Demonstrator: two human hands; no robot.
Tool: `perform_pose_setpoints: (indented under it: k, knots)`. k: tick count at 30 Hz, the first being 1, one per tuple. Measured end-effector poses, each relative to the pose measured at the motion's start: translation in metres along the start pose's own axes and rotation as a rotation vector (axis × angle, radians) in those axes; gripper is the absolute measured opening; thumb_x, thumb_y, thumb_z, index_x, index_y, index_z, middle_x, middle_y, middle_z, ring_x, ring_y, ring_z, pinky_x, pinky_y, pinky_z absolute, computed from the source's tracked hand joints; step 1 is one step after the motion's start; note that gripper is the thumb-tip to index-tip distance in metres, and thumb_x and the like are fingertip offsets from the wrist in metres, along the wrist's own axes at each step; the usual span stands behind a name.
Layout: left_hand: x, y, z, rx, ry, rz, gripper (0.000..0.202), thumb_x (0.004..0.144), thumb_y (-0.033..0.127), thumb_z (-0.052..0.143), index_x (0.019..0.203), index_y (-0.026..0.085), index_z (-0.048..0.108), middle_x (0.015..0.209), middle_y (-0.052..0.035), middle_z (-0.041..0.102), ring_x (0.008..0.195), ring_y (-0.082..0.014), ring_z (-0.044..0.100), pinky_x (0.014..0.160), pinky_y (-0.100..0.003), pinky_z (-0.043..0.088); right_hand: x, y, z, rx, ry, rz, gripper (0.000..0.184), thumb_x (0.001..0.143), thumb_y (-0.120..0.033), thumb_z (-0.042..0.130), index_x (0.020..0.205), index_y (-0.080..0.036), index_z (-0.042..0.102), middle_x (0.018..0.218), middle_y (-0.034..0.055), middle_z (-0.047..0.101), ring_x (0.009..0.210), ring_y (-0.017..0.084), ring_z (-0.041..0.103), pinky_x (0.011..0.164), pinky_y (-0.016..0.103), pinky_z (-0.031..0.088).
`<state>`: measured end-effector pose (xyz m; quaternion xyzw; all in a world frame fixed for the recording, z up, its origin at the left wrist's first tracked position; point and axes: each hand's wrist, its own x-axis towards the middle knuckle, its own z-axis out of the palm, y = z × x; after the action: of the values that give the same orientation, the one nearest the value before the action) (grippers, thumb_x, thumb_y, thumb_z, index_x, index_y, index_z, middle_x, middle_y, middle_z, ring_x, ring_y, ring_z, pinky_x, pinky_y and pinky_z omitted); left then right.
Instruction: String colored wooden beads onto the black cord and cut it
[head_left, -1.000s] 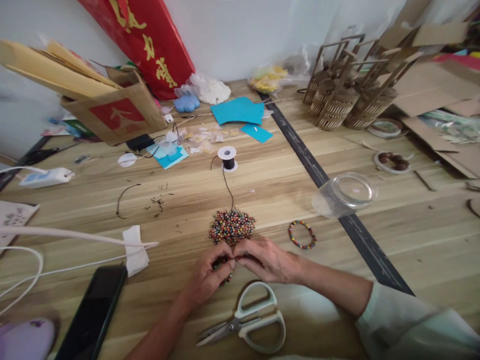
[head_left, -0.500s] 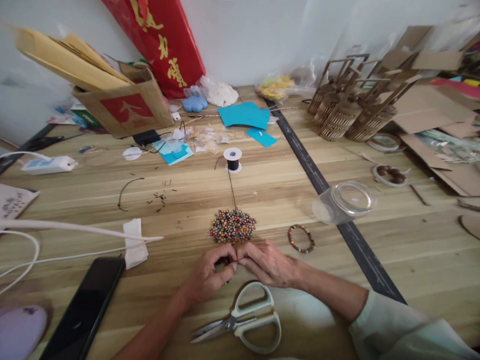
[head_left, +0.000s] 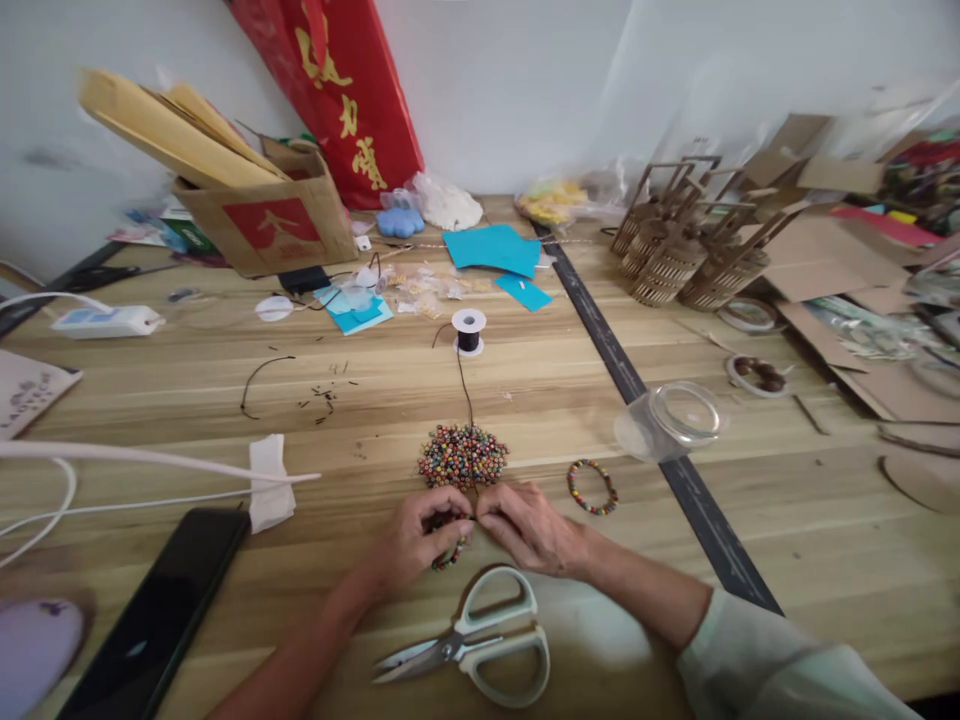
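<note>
My left hand [head_left: 416, 540] and my right hand [head_left: 529, 527] meet fingertip to fingertip just in front of a heap of small coloured beads [head_left: 463, 456]. Both pinch a thin dark cord. A short string of beads [head_left: 448, 556] hangs from under my left fingers. The cord [head_left: 466, 385] runs back over the heap to a small white spool [head_left: 469, 330]. A finished bead bracelet [head_left: 592, 487] lies to the right of my right hand.
Pale-handled scissors [head_left: 487, 640] lie just in front of my hands. A black phone [head_left: 157, 610] and white cables [head_left: 135, 462] sit at the left. A clear plastic jar [head_left: 671, 418] lies on its side at the right. Boxes, blue paper and wooden lanterns [head_left: 675, 262] crowd the far side.
My hands have stayed together at the beads, with only small finger movements. The view has shifted slightly, and the hanging bead string shows more below my left hand.
</note>
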<state>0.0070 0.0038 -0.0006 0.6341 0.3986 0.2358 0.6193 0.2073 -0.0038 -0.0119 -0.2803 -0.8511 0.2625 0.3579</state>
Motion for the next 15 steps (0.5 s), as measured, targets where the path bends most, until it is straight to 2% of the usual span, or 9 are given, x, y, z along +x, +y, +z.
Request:
perform_pose_setpoints:
  k: [5, 9, 15]
  knots:
    - [0.0022, -0.0059, -0.0041, -0.098, -0.008, -0.044, 0.022, 0.079, 0.034, 0.061, 0.084, 0.013, 0.06, 0.066, -0.0021, 0.061, 0.057, -0.0119, 0.053, 0.054, -0.022, 0.042, 0.0013, -0.0034, 0.0006, -0.044, 0.045, -0.036, 0.014, 0.099, -0.02, 0.034, 0.09, -0.019, 0.044, 0.071, 0.001, 0.056, 0.061, 0.012, 0.051, 0.059, 0.022, 0.041]
    - [0.0024, -0.0048, -0.0066, -0.076, -0.021, -0.005, 0.022, 0.08, 0.035, 0.062, 0.076, 0.013, 0.06, 0.062, 0.0002, 0.056, 0.054, -0.0098, 0.049, 0.052, -0.02, 0.039, 0.0016, -0.005, 0.0004, -0.078, 0.041, -0.021, 0.016, 0.1, -0.022, 0.033, 0.09, -0.019, 0.045, 0.071, 0.0009, 0.057, 0.061, 0.012, 0.051, 0.059, 0.022, 0.041]
    - [0.003, -0.0012, -0.0076, -0.054, -0.053, 0.003, 0.023, 0.08, 0.036, 0.062, 0.077, 0.013, 0.061, 0.062, 0.0023, 0.051, 0.056, -0.0095, 0.046, 0.051, -0.019, 0.038, 0.0019, -0.0047, 0.0001, -0.043, 0.02, 0.017, 0.015, 0.099, -0.021, 0.035, 0.089, -0.019, 0.047, 0.07, 0.0001, 0.055, 0.06, 0.011, 0.051, 0.058, 0.021, 0.04]
